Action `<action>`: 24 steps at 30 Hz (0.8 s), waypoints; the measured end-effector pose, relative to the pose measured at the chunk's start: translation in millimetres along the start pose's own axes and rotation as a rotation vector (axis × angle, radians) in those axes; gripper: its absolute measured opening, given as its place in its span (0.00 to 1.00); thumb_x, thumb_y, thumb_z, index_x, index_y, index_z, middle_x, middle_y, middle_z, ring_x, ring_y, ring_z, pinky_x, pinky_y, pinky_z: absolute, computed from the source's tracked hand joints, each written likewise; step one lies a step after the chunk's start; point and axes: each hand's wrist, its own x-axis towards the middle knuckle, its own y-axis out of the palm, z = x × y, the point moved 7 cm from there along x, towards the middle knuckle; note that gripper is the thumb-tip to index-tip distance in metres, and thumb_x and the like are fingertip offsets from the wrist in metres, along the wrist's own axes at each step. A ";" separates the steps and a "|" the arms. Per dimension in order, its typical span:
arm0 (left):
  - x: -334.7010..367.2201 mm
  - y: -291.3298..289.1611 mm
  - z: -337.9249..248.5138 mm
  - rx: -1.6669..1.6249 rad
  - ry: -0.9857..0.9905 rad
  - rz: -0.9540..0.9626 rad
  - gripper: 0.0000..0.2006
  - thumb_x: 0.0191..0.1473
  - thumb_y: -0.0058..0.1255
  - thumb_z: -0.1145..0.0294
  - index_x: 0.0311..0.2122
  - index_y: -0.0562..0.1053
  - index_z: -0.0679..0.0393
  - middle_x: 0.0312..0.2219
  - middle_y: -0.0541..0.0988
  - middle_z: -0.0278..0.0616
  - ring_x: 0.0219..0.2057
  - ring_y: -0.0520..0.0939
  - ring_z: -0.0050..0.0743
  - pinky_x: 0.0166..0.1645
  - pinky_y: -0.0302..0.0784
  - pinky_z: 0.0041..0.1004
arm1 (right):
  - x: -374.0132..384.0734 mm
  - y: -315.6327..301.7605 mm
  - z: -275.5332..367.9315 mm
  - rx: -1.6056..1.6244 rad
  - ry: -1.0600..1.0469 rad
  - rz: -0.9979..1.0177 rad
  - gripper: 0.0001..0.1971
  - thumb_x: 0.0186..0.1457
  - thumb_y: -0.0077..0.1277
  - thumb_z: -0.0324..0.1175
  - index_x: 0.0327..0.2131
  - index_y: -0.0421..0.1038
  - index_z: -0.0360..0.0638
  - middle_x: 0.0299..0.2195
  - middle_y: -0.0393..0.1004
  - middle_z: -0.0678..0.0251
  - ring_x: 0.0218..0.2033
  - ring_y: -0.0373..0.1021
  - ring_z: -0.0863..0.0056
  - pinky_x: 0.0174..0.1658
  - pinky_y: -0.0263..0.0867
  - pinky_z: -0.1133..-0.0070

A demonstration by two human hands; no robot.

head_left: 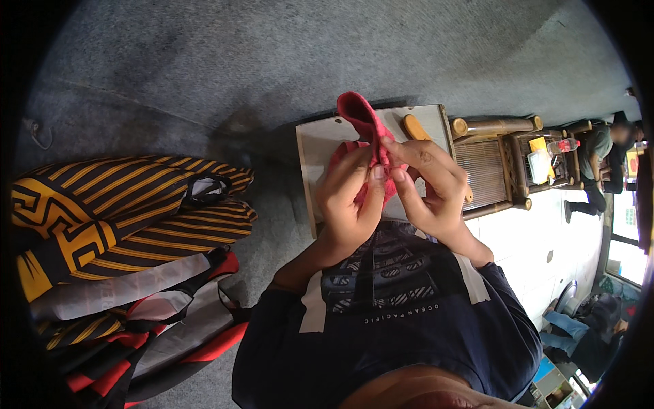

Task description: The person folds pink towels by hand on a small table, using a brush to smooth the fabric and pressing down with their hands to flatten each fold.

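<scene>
Pinching the red cloth at a bunched fold, the left hand and the right hand each have thumb and fingers nearly closed on it, and the work looks best served by light, closely spaced pinches that draw the fabric evenly without twisting it. Above the pale tabletop, the cloth's far end flares loose, best left clear of the fingers and the orange-tan piece near the right hand.
</scene>
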 end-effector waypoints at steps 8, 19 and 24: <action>-3.0 1.6 5.8 -0.069 -0.060 0.036 0.11 0.54 0.46 0.81 0.42 0.74 0.71 0.33 0.78 0.51 0.31 0.80 0.37 0.36 0.74 0.28 | -1.7 -0.9 -8.2 0.054 -0.070 0.035 0.09 0.42 0.61 0.21 0.31 0.74 0.33 0.27 0.76 0.60 0.26 0.74 0.73 0.29 0.68 0.81; -1.0 7.5 13.4 -0.317 -0.236 0.071 0.12 0.60 0.42 0.77 0.46 0.72 0.72 0.34 0.78 0.46 0.34 0.78 0.22 0.36 0.73 0.22 | 1.4 0.3 -7.5 -0.002 -0.130 0.059 0.11 0.41 0.60 0.20 0.32 0.73 0.34 0.27 0.75 0.60 0.27 0.74 0.70 0.30 0.68 0.80; -5.2 9.0 17.2 -0.439 -0.292 0.054 0.11 0.60 0.43 0.77 0.43 0.73 0.73 0.35 0.77 0.44 0.36 0.77 0.21 0.37 0.74 0.20 | -1.7 -0.1 -7.9 -0.014 -0.163 0.049 0.11 0.41 0.59 0.19 0.32 0.73 0.35 0.27 0.74 0.60 0.27 0.73 0.69 0.30 0.68 0.79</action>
